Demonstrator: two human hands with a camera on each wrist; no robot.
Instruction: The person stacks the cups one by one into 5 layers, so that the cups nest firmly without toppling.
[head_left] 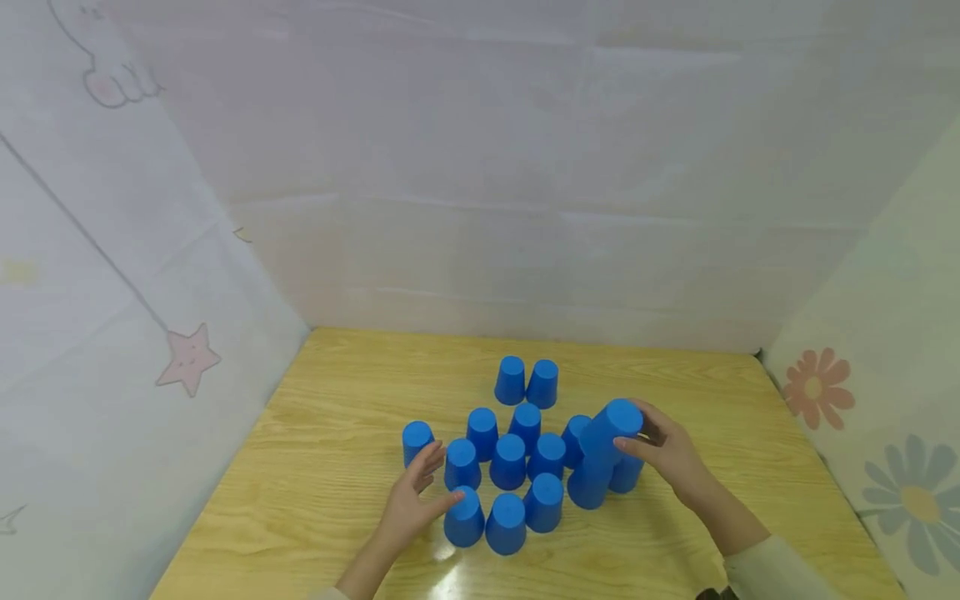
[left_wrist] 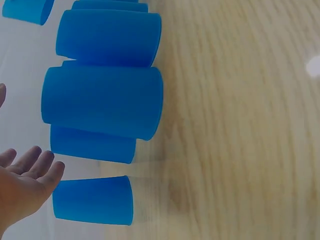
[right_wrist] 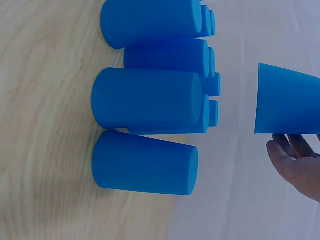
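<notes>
In the head view, my right hand holds a blue plastic cup upside down, fingers and thumb at its side. The right wrist view shows this cup raised off the table, apart from the cups below, with the hand around its side. My left hand is spread at the left of the group, its thumb near the front-left cup and its fingers near another cup; contact is unclear. In the left wrist view the left hand's fingers are extended and hold nothing.
Several more blue cups stand upside down on the wooden table, some touching. Two stand farther back, including one cup; a lone cup is at the left. A pale cloth backdrop encloses the table's back and sides.
</notes>
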